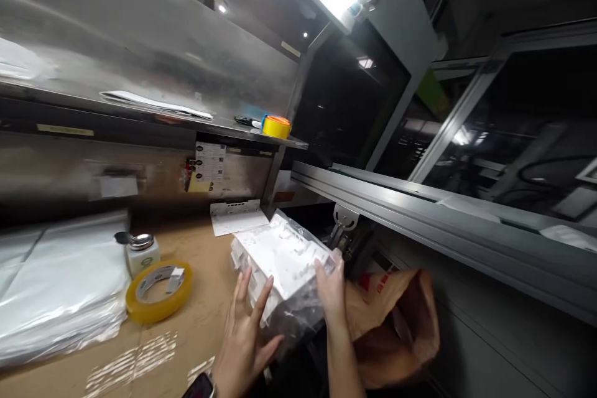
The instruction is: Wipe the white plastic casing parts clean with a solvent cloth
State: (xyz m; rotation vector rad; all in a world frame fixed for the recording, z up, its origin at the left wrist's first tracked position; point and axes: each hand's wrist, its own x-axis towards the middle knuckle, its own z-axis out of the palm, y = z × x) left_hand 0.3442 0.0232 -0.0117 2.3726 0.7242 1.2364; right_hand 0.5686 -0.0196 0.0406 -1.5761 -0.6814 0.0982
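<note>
A stack of white plates in a clear plastic bag point(280, 255) lies tilted at the right end of the cardboard-covered bench. My left hand point(247, 329) is at the near left side of this bag, fingers spread and fingertips at its edge; a dark watch is on the wrist. At the right corner my right hand point(330, 286) grips the bag, its thumb on top and the other fingers partly hidden. Loose clear film hangs from the bag between my hands. Behind it stands a single white bent plate point(239, 217) with slots along its raised edge.
To the left are a pile of clear plastic bags point(60, 280), a pump bottle point(142, 253) and a yellow tape roll point(158, 292). An open brown paper sack point(392, 329) stands right of the bench, below a metal rail point(420, 211). A shelf point(153, 113) holds papers and coloured tape point(275, 127).
</note>
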